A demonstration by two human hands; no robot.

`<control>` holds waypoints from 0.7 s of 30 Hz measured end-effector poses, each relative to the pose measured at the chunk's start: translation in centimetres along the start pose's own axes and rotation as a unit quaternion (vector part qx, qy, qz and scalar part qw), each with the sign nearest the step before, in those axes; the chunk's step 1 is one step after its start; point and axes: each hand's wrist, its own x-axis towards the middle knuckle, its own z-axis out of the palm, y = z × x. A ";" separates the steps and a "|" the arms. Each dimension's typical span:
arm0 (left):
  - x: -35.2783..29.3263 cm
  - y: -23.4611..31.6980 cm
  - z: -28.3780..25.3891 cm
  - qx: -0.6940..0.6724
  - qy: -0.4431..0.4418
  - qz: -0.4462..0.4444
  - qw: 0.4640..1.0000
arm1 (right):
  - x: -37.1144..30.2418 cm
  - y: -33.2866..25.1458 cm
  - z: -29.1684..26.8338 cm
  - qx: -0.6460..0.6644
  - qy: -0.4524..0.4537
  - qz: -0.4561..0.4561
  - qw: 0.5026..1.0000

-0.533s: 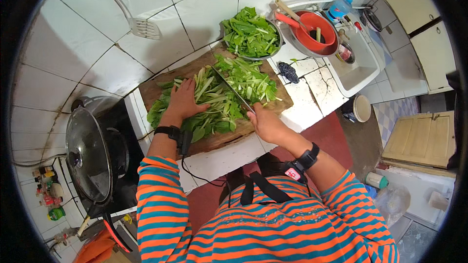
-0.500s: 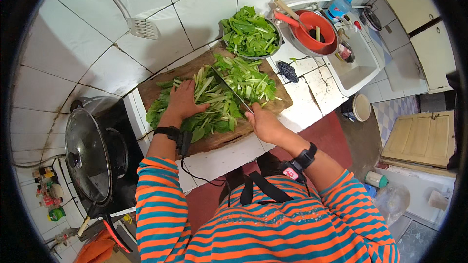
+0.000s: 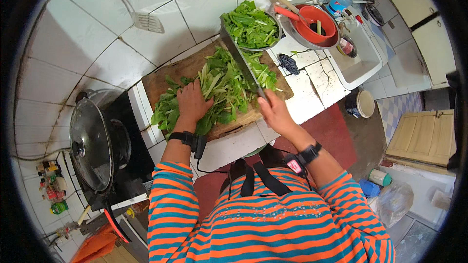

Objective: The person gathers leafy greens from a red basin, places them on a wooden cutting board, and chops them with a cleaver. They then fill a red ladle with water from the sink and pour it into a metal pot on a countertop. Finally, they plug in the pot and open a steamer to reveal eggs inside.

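A heap of leafy greens with pale stalks (image 3: 214,80) lies on the wooden cutting board (image 3: 165,79). My left hand (image 3: 193,103) rests on the left part of the heap, its fingers spread over the leaves and the thumb apart. My right hand (image 3: 279,113) is closed round the handle of a kitchen knife (image 3: 242,63). The broad blade slants up and away to the left, raised over the cut greens (image 3: 261,69) on the board's right side. Behind the board stands a metal bowl (image 3: 280,33) full of cut greens.
To the left, a lidded pan (image 3: 91,143) sits on the dark stove (image 3: 134,165). A red basin (image 3: 317,15) inside a metal bowl stands beyond the sink's near side. The sink (image 3: 356,63) is at the right. A dark crumpled bundle (image 3: 288,64) lies right of the board.
The knife has lifted from the greens and now reaches toward the bowl. My right hand has moved slightly right and up. My left hand still rests on the heap.
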 end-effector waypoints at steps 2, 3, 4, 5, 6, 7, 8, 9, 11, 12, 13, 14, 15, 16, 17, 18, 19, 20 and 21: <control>0.6 -0.4 0.1 -0.011 -0.008 -0.008 1.000 | -2.1 -2.0 -1.9 0.034 -0.042 -0.023 0.998; 0.9 -0.5 0.2 -0.016 -0.023 -0.011 1.000 | -3.0 -2.7 -1.7 0.003 -0.046 -0.014 0.999; 0.9 -0.6 0.3 -0.017 -0.023 -0.009 1.000 | -4.0 -3.2 -1.4 -0.015 -0.052 -0.031 0.998; 0.9 -0.7 0.3 -0.031 -0.029 -0.005 0.999 | -4.5 -3.5 -1.0 -0.024 -0.056 -0.071 0.996; 0.8 -0.8 0.2 -0.039 -0.019 0.002 0.999 | -4.8 -3.6 -0.3 -0.078 -0.054 -0.084 0.992; 0.7 -0.9 0.1 -0.049 0.005 0.015 0.999 | -4.7 -3.4 0.6 -0.123 -0.049 -0.118 0.984; 0.6 -1.1 -0.1 -0.052 0.012 0.014 0.998 | -4.5 -3.0 1.4 -0.169 -0.041 -0.150 0.973; 0.3 -1.1 -0.3 -0.059 0.030 0.019 0.998 | -4.2 -2.5 2.1 -0.172 -0.054 -0.139 0.974; 0.1 -1.1 -0.8 -0.070 0.011 0.025 0.997 | -3.4 -1.4 3.3 -0.187 -0.048 -0.138 0.971; 0.1 -1.1 -1.1 -0.074 -0.023 0.025 0.997 | -3.0 -1.0 3.7 -0.198 -0.044 -0.134 0.970; 0.2 -1.1 -1.4 -0.072 -0.060 0.025 0.995 | -2.6 -0.6 3.9 -0.194 -0.044 -0.129 0.971; 0.2 -1.0 -1.7 -0.071 -0.072 0.032 0.994 | -2.3 -0.4 4.1 -0.191 -0.045 -0.124 0.973; 0.1 -0.9 -1.8 -0.064 -0.087 0.039 0.993 | -2.2 -0.3 4.2 -0.175 -0.043 -0.122 0.976; 0.0 -0.8 -2.0 -0.057 -0.084 0.051 0.993 | -2.1 -0.4 4.3 -0.197 -0.044 -0.116 0.973; -0.2 -0.8 -2.0 -0.038 -0.078 0.055 0.995 | -2.1 -0.7 4.3 -0.208 -0.043 -0.111 0.971; -0.5 -0.6 -1.9 -0.020 -0.054 0.063 0.996 | -2.0 -1.0 4.3 -0.219 -0.042 -0.105 0.969; -0.7 -0.5 -1.8 0.011 -0.046 0.066 0.997 | -1.9 -1.4 4.3 -0.225 -0.040 -0.109 0.967; -0.8 -0.4 -1.7 0.003 -0.040 0.064 0.997 | -1.7 -1.9 4.4 -0.231 -0.036 -0.115 0.966; -0.8 -0.3 -1.6 0.009 -0.052 0.057 0.997 | -1.3 -2.4 4.5 -0.236 -0.031 -0.121 0.964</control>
